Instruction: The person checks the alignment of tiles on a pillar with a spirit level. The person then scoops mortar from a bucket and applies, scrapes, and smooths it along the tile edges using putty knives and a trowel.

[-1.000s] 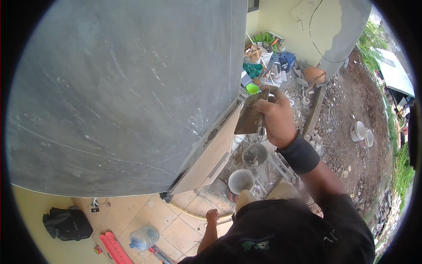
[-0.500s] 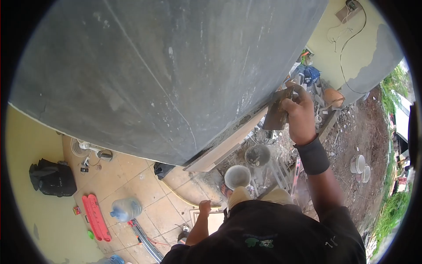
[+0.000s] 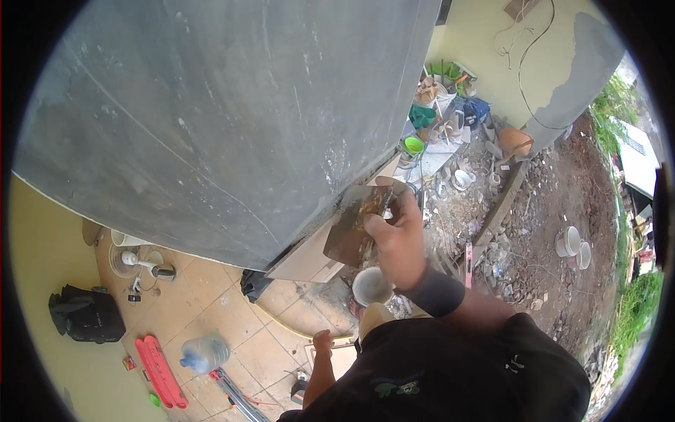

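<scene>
While your right hand (image 3: 401, 243) grips the flat trowel (image 3: 346, 233), its blade sits by the lower edge of the grey wall (image 3: 211, 119), above the bucket (image 3: 373, 287); whether it touches the wall is unclear. Your left hand (image 3: 323, 342) hangs low over the tiled floor (image 3: 246, 352), too small to tell if clenched.

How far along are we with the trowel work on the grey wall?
Looks done: most of the grey wall is coated, though pale specks and scratch lines show.
In hand: the right hand holds the trowel by the wall's lower edge; contact is unclear.
Left, probably: that lower edge, which looks rough and dark above the tan board. Whether the specks need more work, I can't tell.
</scene>
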A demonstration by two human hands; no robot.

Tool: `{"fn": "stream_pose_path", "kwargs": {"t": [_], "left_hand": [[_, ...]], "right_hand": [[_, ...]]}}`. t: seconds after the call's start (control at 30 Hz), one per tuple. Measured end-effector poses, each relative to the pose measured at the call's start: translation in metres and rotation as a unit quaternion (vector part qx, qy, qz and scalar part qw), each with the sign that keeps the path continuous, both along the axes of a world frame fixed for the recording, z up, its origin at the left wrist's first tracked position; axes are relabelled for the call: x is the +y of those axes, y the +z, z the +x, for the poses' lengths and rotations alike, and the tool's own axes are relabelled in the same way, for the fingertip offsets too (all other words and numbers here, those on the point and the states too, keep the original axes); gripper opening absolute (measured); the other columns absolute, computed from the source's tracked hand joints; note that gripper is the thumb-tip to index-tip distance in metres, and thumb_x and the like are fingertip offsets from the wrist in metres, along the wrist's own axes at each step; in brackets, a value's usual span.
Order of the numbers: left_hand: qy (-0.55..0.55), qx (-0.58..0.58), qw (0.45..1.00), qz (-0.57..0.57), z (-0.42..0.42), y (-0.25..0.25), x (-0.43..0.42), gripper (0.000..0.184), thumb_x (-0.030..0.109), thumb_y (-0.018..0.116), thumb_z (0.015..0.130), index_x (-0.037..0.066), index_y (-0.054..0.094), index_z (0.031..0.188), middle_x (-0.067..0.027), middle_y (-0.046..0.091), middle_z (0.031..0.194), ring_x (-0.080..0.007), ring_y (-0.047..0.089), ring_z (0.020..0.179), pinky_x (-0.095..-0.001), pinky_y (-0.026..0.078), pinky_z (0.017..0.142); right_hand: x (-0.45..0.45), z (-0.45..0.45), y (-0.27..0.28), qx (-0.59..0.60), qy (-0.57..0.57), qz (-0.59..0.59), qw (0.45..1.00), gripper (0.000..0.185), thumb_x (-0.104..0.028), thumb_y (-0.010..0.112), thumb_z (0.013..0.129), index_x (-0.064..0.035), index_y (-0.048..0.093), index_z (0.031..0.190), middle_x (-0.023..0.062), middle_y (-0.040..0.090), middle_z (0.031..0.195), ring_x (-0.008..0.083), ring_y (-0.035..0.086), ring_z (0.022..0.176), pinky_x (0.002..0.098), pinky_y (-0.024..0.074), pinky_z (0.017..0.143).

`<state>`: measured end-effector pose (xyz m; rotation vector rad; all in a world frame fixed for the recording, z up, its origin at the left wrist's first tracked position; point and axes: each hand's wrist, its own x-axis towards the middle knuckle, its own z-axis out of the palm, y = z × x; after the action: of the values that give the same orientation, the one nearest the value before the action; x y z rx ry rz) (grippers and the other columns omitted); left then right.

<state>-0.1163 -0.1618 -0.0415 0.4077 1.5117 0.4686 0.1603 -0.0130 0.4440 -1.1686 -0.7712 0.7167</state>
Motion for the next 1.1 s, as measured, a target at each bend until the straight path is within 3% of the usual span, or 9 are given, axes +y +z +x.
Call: {"fn": "stream_pose_path", "kwargs": {"t": [0.07, 0.23, 0.3, 0.47, 0.57, 0.67, 0.9, 0.97, 1.1], "left_hand": [[0.055, -0.008, 0.998, -0.008, 0.003, 0.005, -0.011, 0.016, 0.018, 0.063, 0.086, 0.010, 0.061, 0.099, -0.0043, 0.058, 0.079, -0.0176, 0.057, 0.066, -0.0319, 0.045, 0.056], [0.124, -0.234, 0.964, -0.002, -0.009, -0.018, -0.050, 0.010, 0.019, 0.059, 0.089, 0.016, 0.053, 0.081, 0.0022, 0.047, 0.065, -0.0104, 0.049, 0.057, -0.0262, 0.036, 0.048], [0.105, -0.031, 0.994, -0.020, 0.020, 0.017, -0.054, 0.018, 0.019, 0.052, 0.092, 0.018, 0.049, 0.074, 0.0024, 0.043, 0.061, -0.0097, 0.044, 0.050, -0.0263, 0.034, 0.046], [0.182, -0.061, 0.980, 0.054, 0.031, -0.003, -0.105, 0.012, 0.025, 0.047, 0.094, 0.016, 0.056, 0.092, 0.0024, 0.054, 0.080, -0.0143, 0.054, 0.069, -0.0340, 0.043, 0.060], [0.348, 0.025, 0.936, 0.046, 0.078, 0.050, -0.138, 0.004, 0.010, 0.058, 0.085, 0.012, 0.057, 0.083, 0.0018, 0.051, 0.066, -0.0112, 0.050, 0.051, -0.0257, 0.034, 0.040], [0.347, 0.029, 0.936, 0.059, 0.097, 0.046, -0.194, 0.007, 0.015, 0.055, 0.087, 0.016, 0.054, 0.080, 0.0027, 0.047, 0.065, -0.0115, 0.046, 0.051, -0.0264, 0.034, 0.045], [0.293, 0.127, 0.945, -0.063, 0.138, 0.048, -0.291, 0.013, 0.014, 0.050, 0.092, 0.006, 0.061, 0.092, -0.0030, 0.056, 0.067, -0.0149, 0.052, 0.050, -0.0321, 0.039, 0.040], [0.212, -0.070, 0.973, -0.054, 0.107, -0.035, -0.332, 0.019, 0.014, 0.043, 0.096, 0.006, 0.061, 0.092, -0.0042, 0.055, 0.068, -0.0172, 0.053, 0.051, -0.0331, 0.041, 0.042], [0.162, 0.073, 0.980, -0.095, 0.123, 0.006, -0.322, 0.014, 0.016, 0.049, 0.094, 0.008, 0.060, 0.091, -0.0035, 0.054, 0.072, -0.0195, 0.055, 0.055, -0.0324, 0.038, 0.045]], "right_hand": [[-0.008, 0.019, -0.002, 0.125, -0.007, 0.029, 0.992, 0.044, 0.006, 0.047, 0.081, 0.0021, 0.046, 0.125, 0.0111, 0.059, 0.108, 0.0193, 0.059, 0.100, 0.0336, 0.0493, 0.087], [-0.017, 0.089, -0.006, 0.210, 0.038, 0.031, 0.976, 0.039, 0.002, 0.049, 0.082, 0.0022, 0.051, 0.121, 0.0119, 0.061, 0.108, 0.0190, 0.060, 0.099, 0.0335, 0.0495, 0.087], [-0.014, 0.105, -0.001, 0.203, 0.082, 0.030, 0.975, 0.036, 0.001, 0.049, 0.083, 0.0021, 0.053, 0.119, 0.0118, 0.061, 0.109, 0.0186, 0.060, 0.097, 0.0331, 0.0496, 0.086], [0.001, 0.134, 0.003, -0.039, 0.091, 0.117, 0.988, 0.026, 0.001, 0.053, 0.082, 0.0031, 0.059, 0.107, 0.0073, 0.064, 0.099, 0.0106, 0.060, 0.082, 0.0266, 0.0487, 0.074], [0.012, 0.145, -0.008, -0.218, 0.077, 0.136, 0.963, 0.022, -0.002, 0.059, 0.080, 0.0006, 0.062, 0.102, 0.0069, 0.064, 0.092, 0.0147, 0.060, 0.071, 0.0286, 0.0491, 0.069], [0.023, 0.142, -0.005, -0.497, -0.006, 0.291, 0.817, 0.025, -0.002, 0.065, 0.071, -0.0059, 0.066, 0.095, 0.0101, 0.056, 0.083, 0.0327, 0.056, 0.074, 0.0394, 0.0484, 0.066], [0.039, 0.138, 0.007, -0.721, 0.021, 0.361, 0.591, 0.026, -0.011, 0.062, 0.076, -0.0137, 0.067, 0.101, 0.0020, 0.055, 0.090, 0.0222, 0.052, 0.088, 0.0369, 0.0419, 0.073], [0.042, 0.143, 0.000, -0.728, 0.010, 0.364, 0.580, 0.026, -0.013, 0.061, 0.077, -0.0138, 0.067, 0.102, 0.0011, 0.054, 0.091, 0.0214, 0.051, 0.090, 0.0367, 0.0408, 0.075], [0.053, 0.147, -0.008, -0.754, 0.009, 0.355, 0.553, 0.026, -0.013, 0.060, 0.077, -0.0134, 0.066, 0.103, -0.0001, 0.054, 0.092, 0.0201, 0.051, 0.092, 0.0358, 0.0390, 0.077]]}}
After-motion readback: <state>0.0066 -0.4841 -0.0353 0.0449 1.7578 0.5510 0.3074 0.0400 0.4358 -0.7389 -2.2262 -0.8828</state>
